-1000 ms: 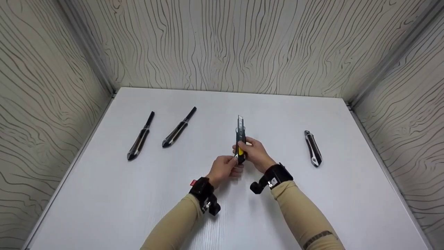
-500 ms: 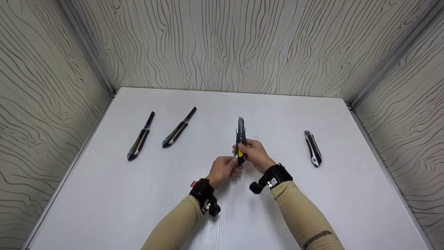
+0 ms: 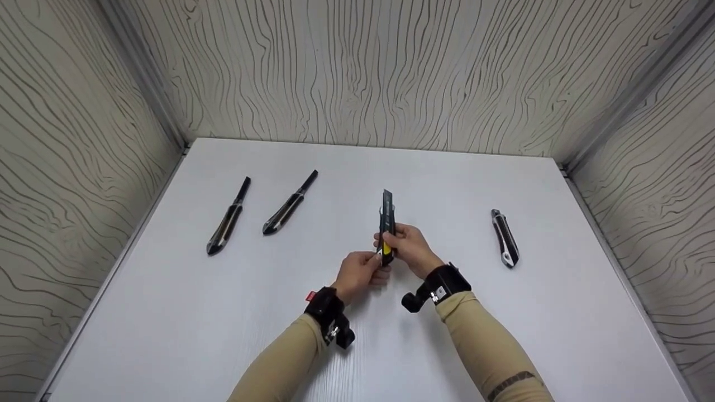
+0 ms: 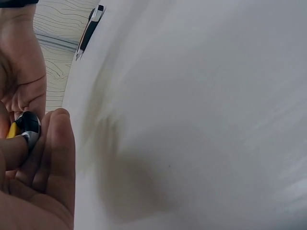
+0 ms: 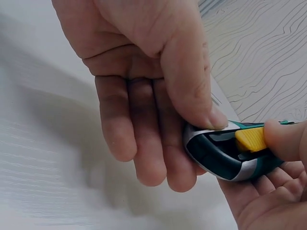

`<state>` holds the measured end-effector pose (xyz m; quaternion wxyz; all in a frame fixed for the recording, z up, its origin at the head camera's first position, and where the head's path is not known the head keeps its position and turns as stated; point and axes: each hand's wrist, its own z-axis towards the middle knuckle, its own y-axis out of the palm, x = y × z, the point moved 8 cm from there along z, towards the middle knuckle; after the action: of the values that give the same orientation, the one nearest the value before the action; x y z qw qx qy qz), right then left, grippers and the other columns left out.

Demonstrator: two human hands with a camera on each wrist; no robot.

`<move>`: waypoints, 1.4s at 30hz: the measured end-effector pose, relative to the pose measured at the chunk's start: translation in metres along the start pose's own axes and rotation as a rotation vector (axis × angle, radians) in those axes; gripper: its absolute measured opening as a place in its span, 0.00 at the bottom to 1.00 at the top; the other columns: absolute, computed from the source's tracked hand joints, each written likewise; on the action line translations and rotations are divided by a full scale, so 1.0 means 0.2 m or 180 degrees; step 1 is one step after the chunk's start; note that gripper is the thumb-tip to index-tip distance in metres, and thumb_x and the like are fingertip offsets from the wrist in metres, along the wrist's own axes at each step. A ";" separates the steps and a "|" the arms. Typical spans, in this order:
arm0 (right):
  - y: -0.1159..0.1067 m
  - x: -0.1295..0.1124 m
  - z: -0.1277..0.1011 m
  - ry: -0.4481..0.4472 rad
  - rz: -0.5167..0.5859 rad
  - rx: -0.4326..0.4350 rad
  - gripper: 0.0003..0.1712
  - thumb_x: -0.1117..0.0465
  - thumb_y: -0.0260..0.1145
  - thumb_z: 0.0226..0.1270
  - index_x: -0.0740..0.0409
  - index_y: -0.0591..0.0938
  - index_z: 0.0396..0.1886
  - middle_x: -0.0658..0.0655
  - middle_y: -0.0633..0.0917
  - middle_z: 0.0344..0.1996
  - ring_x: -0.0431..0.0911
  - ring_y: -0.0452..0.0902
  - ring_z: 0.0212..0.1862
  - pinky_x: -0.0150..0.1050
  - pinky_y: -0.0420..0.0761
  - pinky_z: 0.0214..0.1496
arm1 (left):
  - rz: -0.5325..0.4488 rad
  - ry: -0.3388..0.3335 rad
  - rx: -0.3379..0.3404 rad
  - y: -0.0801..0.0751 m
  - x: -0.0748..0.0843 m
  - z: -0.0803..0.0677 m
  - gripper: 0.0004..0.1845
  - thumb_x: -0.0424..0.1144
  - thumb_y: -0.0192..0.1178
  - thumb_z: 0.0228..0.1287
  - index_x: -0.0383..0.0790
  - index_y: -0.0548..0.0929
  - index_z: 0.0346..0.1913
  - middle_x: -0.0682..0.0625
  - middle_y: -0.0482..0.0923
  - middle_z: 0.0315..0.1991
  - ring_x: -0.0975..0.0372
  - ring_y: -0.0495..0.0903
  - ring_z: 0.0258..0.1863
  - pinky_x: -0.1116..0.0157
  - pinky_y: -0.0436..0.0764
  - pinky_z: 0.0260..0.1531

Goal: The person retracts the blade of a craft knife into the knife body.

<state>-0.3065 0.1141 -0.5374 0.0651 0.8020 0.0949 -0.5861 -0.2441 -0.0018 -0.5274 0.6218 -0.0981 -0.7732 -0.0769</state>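
Blade (image 3: 387,196) further retracted into utility knife (image 3: 387,229), handle hidden by both hands (image 3: 391,259).

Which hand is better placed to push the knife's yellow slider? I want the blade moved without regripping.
Probably the right hand: its thumb lies on the yellow slider, while the left hand only pinches the knife at its butt.

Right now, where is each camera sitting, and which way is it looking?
Head: on the person's head, looking forward and down at the white table; both forearms show, left hand and right hand on the utility knife.
Left wrist: on that wrist, looking past the fingers across the table.
Right wrist: on that wrist, looking at both hands.
Shared: both wrist views show the knife's butt end.
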 end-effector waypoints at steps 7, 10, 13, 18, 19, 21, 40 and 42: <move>0.00 0.00 -0.01 0.0045 0.0007 -0.0011 0.20 0.67 0.55 0.73 0.68 0.72 0.62 0.68 0.81 0.56 0.45 0.83 0.49 0.36 0.83 0.53 | 0.0019 -0.0039 0.0031 0.00 -0.03 0.02 0.17 0.33 0.47 0.75 0.21 0.81 0.49 0.29 0.84 0.40 0.45 0.87 0.39 0.52 0.87 0.42; 0.01 -0.01 -0.01 0.0013 0.0012 -0.0025 0.21 0.67 0.55 0.73 0.69 0.71 0.63 0.69 0.81 0.56 0.45 0.83 0.49 0.35 0.82 0.52 | 0.0014 -0.0061 0.0030 0.00 -0.09 0.07 0.17 0.36 0.48 0.75 0.23 0.81 0.49 0.32 0.85 0.38 0.49 0.87 0.36 0.55 0.87 0.40; 0.01 -0.01 -0.02 0.0004 0.0000 -0.0002 0.22 0.67 0.55 0.73 0.71 0.70 0.63 0.68 0.81 0.56 0.45 0.83 0.49 0.36 0.82 0.53 | 0.0041 -0.0053 0.0011 -0.01 -0.12 0.09 0.17 0.38 0.49 0.75 0.25 0.82 0.47 0.36 0.86 0.36 0.55 0.87 0.32 0.59 0.88 0.36; 0.01 -0.01 -0.03 -0.0003 -0.0020 -0.0040 0.22 0.69 0.55 0.73 0.70 0.69 0.64 0.68 0.81 0.56 0.45 0.83 0.50 0.37 0.81 0.55 | 0.0082 -0.0077 0.0009 -0.01 -0.13 0.09 0.16 0.38 0.49 0.75 0.29 0.84 0.45 0.39 0.87 0.35 0.58 0.87 0.31 0.61 0.88 0.36; 0.01 -0.01 -0.03 -0.0004 -0.0022 -0.0045 0.23 0.69 0.55 0.73 0.70 0.69 0.65 0.69 0.80 0.57 0.44 0.83 0.49 0.37 0.81 0.55 | 0.0083 -0.0076 0.0006 -0.01 -0.13 0.09 0.15 0.38 0.49 0.75 0.30 0.84 0.45 0.39 0.87 0.36 0.58 0.87 0.31 0.61 0.88 0.36; 0.01 -0.01 -0.03 -0.0014 -0.0023 -0.0052 0.23 0.69 0.55 0.73 0.71 0.68 0.65 0.69 0.80 0.57 0.44 0.83 0.49 0.37 0.81 0.55 | 0.0081 -0.0095 0.0002 -0.01 -0.14 0.09 0.15 0.38 0.49 0.75 0.30 0.84 0.45 0.40 0.87 0.36 0.57 0.87 0.32 0.61 0.88 0.36; 0.04 -0.03 -0.04 -0.0093 -0.0161 -0.0199 0.26 0.72 0.54 0.71 0.72 0.65 0.67 0.73 0.76 0.61 0.45 0.82 0.51 0.35 0.81 0.54 | 0.0000 -0.0080 -0.0076 -0.02 -0.12 0.08 0.17 0.37 0.49 0.76 0.25 0.82 0.48 0.35 0.86 0.39 0.48 0.88 0.40 0.58 0.88 0.40; 0.04 -0.03 -0.04 -0.0085 -0.0221 -0.0197 0.26 0.71 0.54 0.71 0.70 0.66 0.67 0.72 0.76 0.61 0.47 0.82 0.53 0.37 0.81 0.56 | 0.0029 -0.0087 -0.0059 -0.02 -0.12 0.08 0.17 0.38 0.49 0.76 0.27 0.83 0.48 0.37 0.87 0.38 0.50 0.88 0.38 0.59 0.88 0.40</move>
<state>-0.2986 0.1073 -0.5289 0.0708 0.7879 0.1400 -0.5955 -0.2556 -0.0026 -0.5546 0.6106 -0.1084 -0.7804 -0.0798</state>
